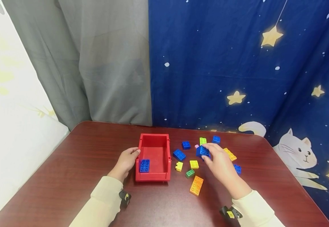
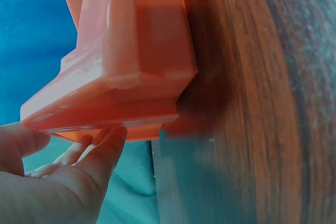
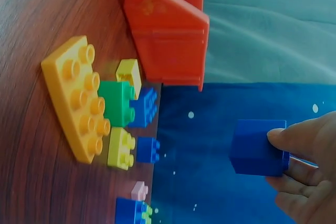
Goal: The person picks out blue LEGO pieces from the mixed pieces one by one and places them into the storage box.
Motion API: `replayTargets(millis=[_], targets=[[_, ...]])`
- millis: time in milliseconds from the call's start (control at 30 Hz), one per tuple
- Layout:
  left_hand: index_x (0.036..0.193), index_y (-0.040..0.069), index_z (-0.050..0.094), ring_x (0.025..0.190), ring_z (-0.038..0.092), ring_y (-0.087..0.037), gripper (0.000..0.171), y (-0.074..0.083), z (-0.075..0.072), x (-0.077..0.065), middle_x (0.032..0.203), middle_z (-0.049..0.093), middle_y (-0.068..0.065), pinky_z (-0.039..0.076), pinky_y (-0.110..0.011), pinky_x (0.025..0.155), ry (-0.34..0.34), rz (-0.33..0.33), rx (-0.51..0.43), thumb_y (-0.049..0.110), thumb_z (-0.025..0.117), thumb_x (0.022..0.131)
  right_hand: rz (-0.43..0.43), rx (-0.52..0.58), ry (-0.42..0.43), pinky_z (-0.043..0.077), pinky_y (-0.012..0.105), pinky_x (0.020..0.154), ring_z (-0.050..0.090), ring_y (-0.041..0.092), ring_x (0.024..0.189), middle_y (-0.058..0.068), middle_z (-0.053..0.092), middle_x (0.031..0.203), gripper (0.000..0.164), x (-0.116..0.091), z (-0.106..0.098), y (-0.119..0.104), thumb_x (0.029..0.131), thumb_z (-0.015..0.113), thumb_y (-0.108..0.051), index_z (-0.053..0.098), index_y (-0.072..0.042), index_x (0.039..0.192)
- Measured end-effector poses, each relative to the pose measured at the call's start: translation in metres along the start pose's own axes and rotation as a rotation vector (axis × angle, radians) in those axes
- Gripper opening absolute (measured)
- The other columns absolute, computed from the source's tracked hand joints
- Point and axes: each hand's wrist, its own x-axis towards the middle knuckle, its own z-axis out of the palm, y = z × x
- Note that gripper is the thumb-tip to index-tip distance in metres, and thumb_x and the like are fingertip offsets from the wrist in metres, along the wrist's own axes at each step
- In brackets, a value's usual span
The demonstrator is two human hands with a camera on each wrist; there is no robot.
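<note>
Cream sleeves nearest. Red bin on bench, long axis front-to-back. Blue block right of it, studs up — only the right wrist view clearly shows it off the bench. Right grip pinches it, block-width gap — left grip loosely spread, touching bin's side.

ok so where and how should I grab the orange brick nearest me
Probably pinch the orange brick across its long sides, near the middle, coming down from above on your near side. It lies flat, studs up, longer than wide, and the green brick sits by its far end, so the near approach looks clearer.
</note>
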Motion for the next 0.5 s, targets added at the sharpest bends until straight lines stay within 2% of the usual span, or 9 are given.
replayTargets(millis=[500], targets=[[0.143, -0.001, 0.040, 0.125, 0.046, -0.042, 0.050, 0.002, -0.001, -0.001, 0.139, 0.046, -0.026, 0.040, -0.057, 0.102, -0.002, 0.014, 0.000, 0.028, 0.045, 0.102, -0.076, 0.066, 0.011, 0.051, 0.046, 0.092, 0.056, 0.033, 0.119, 0.015, 0.060, 0.126, 0.046, 0.004, 0.013, -0.025, 0.083, 0.074, -0.006, 0.061, -0.003, 0.127]])
